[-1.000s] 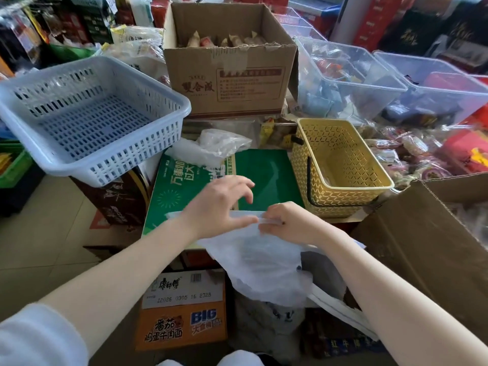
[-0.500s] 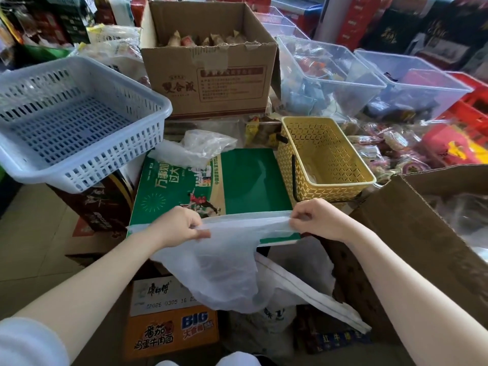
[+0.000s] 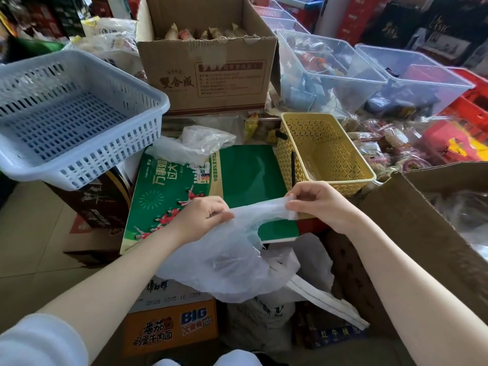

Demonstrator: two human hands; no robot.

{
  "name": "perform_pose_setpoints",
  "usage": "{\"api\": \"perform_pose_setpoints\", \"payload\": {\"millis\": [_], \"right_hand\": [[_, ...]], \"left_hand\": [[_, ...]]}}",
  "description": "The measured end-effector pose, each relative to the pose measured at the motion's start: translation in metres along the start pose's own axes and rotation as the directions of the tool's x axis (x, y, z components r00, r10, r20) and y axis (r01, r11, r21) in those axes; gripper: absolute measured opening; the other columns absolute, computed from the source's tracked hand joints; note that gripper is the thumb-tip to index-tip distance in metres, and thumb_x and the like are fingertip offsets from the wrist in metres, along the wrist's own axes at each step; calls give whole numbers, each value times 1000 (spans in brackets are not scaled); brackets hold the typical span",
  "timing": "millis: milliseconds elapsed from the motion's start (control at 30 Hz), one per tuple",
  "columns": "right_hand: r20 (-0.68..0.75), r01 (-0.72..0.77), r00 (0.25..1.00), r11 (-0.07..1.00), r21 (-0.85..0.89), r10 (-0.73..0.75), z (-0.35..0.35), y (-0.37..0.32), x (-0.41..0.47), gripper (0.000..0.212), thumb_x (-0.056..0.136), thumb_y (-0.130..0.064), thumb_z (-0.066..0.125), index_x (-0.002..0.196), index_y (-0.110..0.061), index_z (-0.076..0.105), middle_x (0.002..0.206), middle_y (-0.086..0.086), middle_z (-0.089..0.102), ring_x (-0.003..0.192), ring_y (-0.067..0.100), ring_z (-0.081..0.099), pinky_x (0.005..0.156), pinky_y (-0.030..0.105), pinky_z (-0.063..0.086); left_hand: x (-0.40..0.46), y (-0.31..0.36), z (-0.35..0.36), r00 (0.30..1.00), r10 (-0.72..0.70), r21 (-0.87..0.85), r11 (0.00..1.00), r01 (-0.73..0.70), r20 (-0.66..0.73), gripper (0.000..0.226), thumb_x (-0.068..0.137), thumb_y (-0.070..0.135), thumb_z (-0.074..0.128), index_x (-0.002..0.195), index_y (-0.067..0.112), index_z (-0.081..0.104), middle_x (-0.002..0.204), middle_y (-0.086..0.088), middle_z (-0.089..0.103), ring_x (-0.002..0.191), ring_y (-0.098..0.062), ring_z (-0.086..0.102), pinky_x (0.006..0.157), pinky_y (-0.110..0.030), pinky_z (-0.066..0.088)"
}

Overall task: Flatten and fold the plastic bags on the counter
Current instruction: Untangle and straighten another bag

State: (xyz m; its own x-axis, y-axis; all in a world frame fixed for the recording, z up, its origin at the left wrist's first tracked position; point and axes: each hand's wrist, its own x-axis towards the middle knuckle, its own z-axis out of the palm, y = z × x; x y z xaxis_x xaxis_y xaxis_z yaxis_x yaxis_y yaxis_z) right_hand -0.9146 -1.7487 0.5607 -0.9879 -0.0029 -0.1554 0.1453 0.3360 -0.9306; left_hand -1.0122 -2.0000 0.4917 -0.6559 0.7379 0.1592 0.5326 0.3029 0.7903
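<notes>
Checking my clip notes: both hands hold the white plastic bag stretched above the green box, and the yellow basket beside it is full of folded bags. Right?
Not quite. The head view shows the yellow basket empty. The rest stands: the left hand and right hand hold the white plastic bag stretched above the green box.

The plastic bag (image 3: 219,257) covers the near right corner of the green carton (image 3: 211,191). A second, crumpled bag (image 3: 195,143) hides part of the carton's far edge. The blue basket (image 3: 79,114) is cut off by the left frame edge. The open cardboard box (image 3: 422,228) runs out of the right edge; its contents are blurred. Print on the brown carton (image 3: 208,75) is too small to read.
</notes>
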Motion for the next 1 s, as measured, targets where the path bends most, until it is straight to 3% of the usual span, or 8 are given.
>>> {"api": "perform_pose_setpoints", "payload": {"millis": [133, 200, 300, 433, 600, 733, 867, 1000], "right_hand": [[11, -36, 999, 934, 355, 34, 11, -2, 4, 20, 77, -21, 69, 73, -9, 53, 75, 12, 53, 65, 15, 56, 56, 20, 51], [-23, -28, 999, 971, 236, 35, 17, -4, 8, 33, 71, -29, 72, 73, -5, 48, 76, 14, 50, 63, 16, 54, 55, 21, 50], [-162, -5, 987, 1000, -27, 0, 25, -6, 12, 17, 81, -7, 65, 81, -3, 48, 75, 9, 50, 60, 14, 53, 54, 19, 46], [-404, 22, 914, 1000, -11, -24, 30, -3, 15, 13, 88, -2, 56, 95, -13, 59, 78, 3, 59, 61, 11, 58, 57, 18, 51], [-552, 58, 833, 997, 57, -17, 31, -1, 17, 7, 90, -12, 59, 88, -13, 66, 78, 3, 64, 69, 14, 60, 63, 21, 54], [-483, 30, 869, 962, 271, 109, 34, -6, 17, 12, 90, -13, 59, 81, -16, 67, 81, 2, 63, 80, 15, 58, 72, 26, 52], [-353, -4, 883, 759, 652, 308, 31, -11, 21, 13, 91, -8, 54, 82, -10, 63, 87, 8, 63, 91, 20, 60, 82, 30, 52], [-327, -4, 879, 692, 722, 346, 28, -11, 26, 19, 93, -7, 48, 76, -11, 55, 85, 9, 59, 86, 23, 60, 82, 38, 53]], "left_hand": [[-2, -3, 4, 995, -71, -57, 996, 76, 76, 59, 71, 75, 47, 60, 20, 63, 85, 0, 60, 70, -11, 55, 65, -14, 39], [-4, -5, 10, 990, -58, -32, 998, 63, 124, 66, 71, 73, 50, 67, 9, 66, 84, 3, 60, 71, -12, 55, 66, -17, 40], [-6, -7, 15, 993, -63, 12, 998, 62, 100, 54, 76, 59, 56, 70, 7, 69, 84, 4, 61, 70, -13, 56, 66, -21, 41], [-8, -3, 17, 994, -110, -27, 994, 110, 10, 22, 76, 36, 68, 59, 23, 61, 80, 6, 58, 70, -6, 52, 66, -12, 38], [-10, -6, 14, 995, -96, -19, 995, 96, 1, 19, 78, 24, 71, 65, 29, 58, 83, 9, 55, 75, -5, 52, 70, -10, 37], [-10, -9, 13, 991, -134, -18, 991, 134, 15, 24, 83, 21, 66, 64, 31, 57, 85, 9, 54, 73, -8, 50, 67, -9, 36], [-14, -9, 10, 978, -207, -151, 967, 204, -3, 14, 88, 20, 60, 76, 21, 66, 89, 3, 61, 79, -6, 55, 72, -15, 41], [-18, -10, 14, 948, -304, -226, 934, 278, -91, 13, 91, 25, 56, 89, 12, 59, 77, -7, 58, 64, -10, 49, 62, -23, 38]]}}
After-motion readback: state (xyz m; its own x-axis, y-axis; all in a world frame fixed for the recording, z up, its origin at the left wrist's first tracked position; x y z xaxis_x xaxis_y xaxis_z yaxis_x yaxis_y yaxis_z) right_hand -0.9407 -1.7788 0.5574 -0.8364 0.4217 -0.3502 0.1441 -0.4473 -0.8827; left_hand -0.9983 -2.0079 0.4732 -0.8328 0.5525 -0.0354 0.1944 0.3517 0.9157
